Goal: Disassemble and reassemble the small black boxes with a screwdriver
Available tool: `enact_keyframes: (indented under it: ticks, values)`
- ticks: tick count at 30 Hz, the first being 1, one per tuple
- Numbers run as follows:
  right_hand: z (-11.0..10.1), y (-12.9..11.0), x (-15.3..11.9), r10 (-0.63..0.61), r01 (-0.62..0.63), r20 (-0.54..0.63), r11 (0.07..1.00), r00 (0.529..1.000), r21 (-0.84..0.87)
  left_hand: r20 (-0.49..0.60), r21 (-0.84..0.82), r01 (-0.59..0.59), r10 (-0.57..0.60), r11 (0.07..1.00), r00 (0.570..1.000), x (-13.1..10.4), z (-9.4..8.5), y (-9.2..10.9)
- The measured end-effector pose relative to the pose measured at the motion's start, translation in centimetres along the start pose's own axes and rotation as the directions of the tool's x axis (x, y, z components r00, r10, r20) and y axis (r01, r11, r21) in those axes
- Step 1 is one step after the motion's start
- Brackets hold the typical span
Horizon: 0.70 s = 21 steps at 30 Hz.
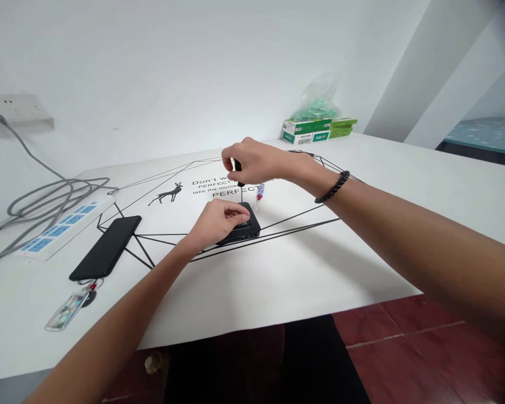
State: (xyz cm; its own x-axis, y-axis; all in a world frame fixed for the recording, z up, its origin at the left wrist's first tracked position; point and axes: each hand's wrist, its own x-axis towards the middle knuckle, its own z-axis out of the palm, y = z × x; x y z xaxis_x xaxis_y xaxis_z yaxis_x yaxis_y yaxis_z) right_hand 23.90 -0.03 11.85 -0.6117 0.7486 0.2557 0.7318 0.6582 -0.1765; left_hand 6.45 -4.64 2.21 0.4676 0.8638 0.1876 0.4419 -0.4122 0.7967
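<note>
A small flat black box (pixel 252 229) with ports along its front edge lies on the white table (pixel 278 286). My right hand (pixel 252 160) is closed around the black handle of a screwdriver (pixel 238 166). The screwdriver stands upright, its thin shaft pointing down at the box; the tip is hidden behind my left hand (pixel 221 220). That left hand rests over the top of the box with thumb and fingers pressed together. Whatever lies in this pinch is too small or covered to make out. Just behind the box is a small tool with a purple and red handle (pixel 260 192).
To the left lie a black phone (pixel 107 247) with a charm (pixel 67 310) on a strap, a white power strip (pixel 65 227) and a coiled grey cable (pixel 63 191). Green and white cartons (pixel 307 132) with a plastic bag (pixel 317 104) on top stand against the wall.
</note>
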Motion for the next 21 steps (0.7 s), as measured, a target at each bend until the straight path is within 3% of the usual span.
enact_keyframes:
  ticks: [5,12,17,21]
  values:
    - [-0.1,0.1,-0.5,0.026,-0.027,0.024,1.000,0.999,0.011,0.009,0.080,-0.029,0.029,0.996,1.000,-0.1,0.6,0.3]
    - [1.5,0.7,-0.9,0.019,-0.013,-0.145,0.999,0.989,0.045,-0.022,0.127,-0.088,0.091,0.988,0.996,-0.2,1.1,-0.2]
    - [0.4,0.8,-2.3,0.179,-0.155,-0.411,0.984,0.894,0.091,-0.018,0.149,-0.087,0.090,0.985,0.996,-0.1,1.2,-0.4]
    - [-1.4,1.0,-4.3,0.259,-0.235,-0.489,0.966,0.833,0.113,-0.017,0.164,-0.069,0.073,0.984,0.997,-0.1,1.2,-0.4]
